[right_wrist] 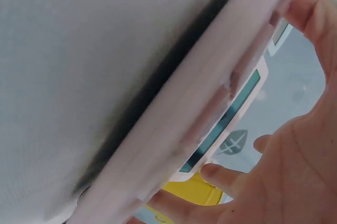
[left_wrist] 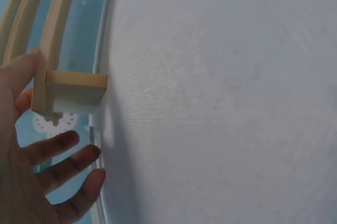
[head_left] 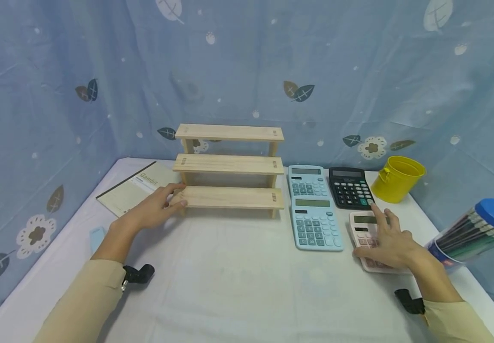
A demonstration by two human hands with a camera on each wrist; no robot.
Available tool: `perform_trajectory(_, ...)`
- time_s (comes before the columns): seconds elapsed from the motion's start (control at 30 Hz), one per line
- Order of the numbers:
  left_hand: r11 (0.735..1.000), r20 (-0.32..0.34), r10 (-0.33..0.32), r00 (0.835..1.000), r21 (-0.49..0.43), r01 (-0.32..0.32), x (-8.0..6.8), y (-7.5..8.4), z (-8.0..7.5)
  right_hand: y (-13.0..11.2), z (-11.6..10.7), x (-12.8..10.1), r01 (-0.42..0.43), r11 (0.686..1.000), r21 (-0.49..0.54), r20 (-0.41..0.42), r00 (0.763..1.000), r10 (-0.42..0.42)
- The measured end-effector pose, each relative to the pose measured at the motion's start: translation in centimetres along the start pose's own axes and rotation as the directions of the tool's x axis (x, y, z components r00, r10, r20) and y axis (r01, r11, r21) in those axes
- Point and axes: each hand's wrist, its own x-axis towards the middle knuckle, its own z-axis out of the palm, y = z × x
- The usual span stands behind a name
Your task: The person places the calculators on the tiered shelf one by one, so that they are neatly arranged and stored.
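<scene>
My left hand [head_left: 154, 209] is at the left end of a three-step wooden shelf [head_left: 228, 164]. Its thumb and index finger pinch the end of the lowest board [left_wrist: 45, 84], while the other fingers spread below it in the left wrist view. On the right, my right hand [head_left: 390, 245] spans a pale pink calculator [head_left: 365, 227], thumb at its left edge and fingers toward the right side. The right wrist view shows the calculator's pink side [right_wrist: 174, 97] close up, with a dark shadow along its lower edge. My palm hides part of its keys.
Two light blue calculators [head_left: 315, 233] overlap right of the shelf, beside a black calculator [head_left: 350, 188]. Behind the right hand stands a yellow bucket [head_left: 395, 183]; a blue-lidded tub of pencils [head_left: 472, 233] is at far right. A notebook [head_left: 137, 186] and small light-blue item [head_left: 97, 237] lie left.
</scene>
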Motion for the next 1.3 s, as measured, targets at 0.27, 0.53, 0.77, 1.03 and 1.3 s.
perform_trajectory(0.27,0.993,0.041,-0.049,0.998,-0.102,0.053,-0.4,-0.3,-0.7,-1.3,-0.7,0.3,0.063,0.997,0.048,-0.057,0.997,-0.06)
perform_trajectory(0.53,0.991,0.066,-0.071,0.995,-0.108,0.078,-0.3,-0.3,-0.6,-2.1,-2.0,0.4,0.135,0.981,0.138,-0.15,0.982,-0.114)
perform_trajectory(0.77,0.99,0.069,-0.072,0.995,-0.114,0.08,0.0,-0.1,-0.2,-2.7,-2.8,0.5,0.201,0.946,0.253,-0.207,0.967,-0.15)
perform_trajectory(1.03,0.991,0.071,-0.065,0.995,-0.113,0.073,0.1,0.0,0.1,-4.3,-3.4,0.8,0.289,0.902,0.32,-0.259,0.943,-0.211)
perform_trajectory(1.3,0.991,0.056,-0.06,0.997,-0.115,0.066,0.0,-0.2,0.6,-6.6,-4.2,1.5,0.321,0.895,0.311,-0.264,0.933,-0.243)
